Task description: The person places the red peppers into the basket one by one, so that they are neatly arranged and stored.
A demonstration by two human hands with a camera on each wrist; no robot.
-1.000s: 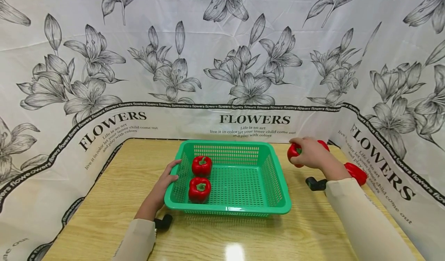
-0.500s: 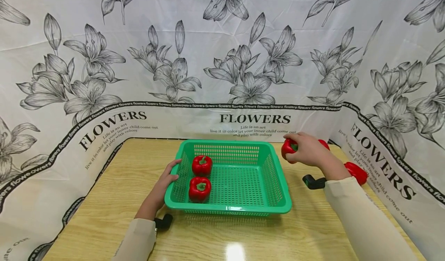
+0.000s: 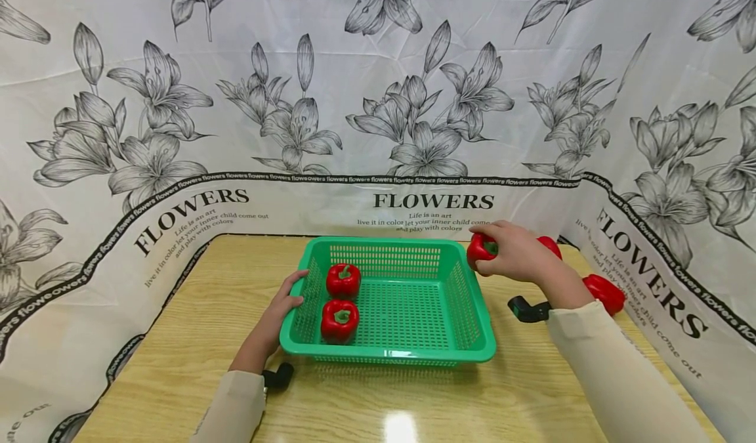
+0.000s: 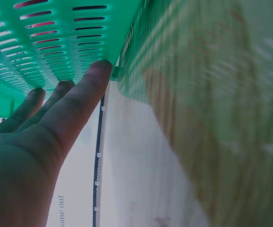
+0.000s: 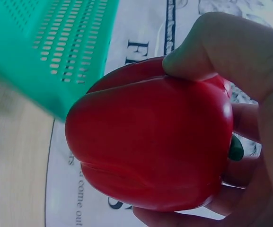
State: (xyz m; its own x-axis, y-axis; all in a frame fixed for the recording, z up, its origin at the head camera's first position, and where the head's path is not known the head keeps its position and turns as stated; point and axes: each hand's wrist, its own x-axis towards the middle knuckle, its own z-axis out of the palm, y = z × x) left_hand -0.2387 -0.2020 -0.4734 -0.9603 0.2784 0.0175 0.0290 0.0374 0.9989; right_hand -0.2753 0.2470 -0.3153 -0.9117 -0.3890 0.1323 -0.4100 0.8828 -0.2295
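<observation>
My right hand [image 3: 512, 251] grips a red bell pepper [image 5: 150, 142] with a green stem, thumb on one side and fingers on the other. In the head view this pepper sits just right of the green basket's far right corner, close to its rim. My left hand [image 3: 277, 315] holds the left rim of the green plastic basket [image 3: 407, 354], with fingers [image 4: 74, 106] against its slotted outer wall in the left wrist view. Inside the basket, along its left side, stand two red bell peppers, one farther back [image 3: 343, 281] and one nearer [image 3: 339, 321].
Two more red bell peppers lie on the right of the wooden table [image 3: 366, 403], one partly hidden behind my right hand [image 3: 550, 246], the other beside my sleeve [image 3: 605, 293]. A white flower-print curtain [image 3: 331, 210] encloses the back and sides. Black camera mounts sit at both wrists.
My right hand has moved left and slightly up with the bell pepper, to the basket's far right corner. The left hand, basket and other peppers stay put.
</observation>
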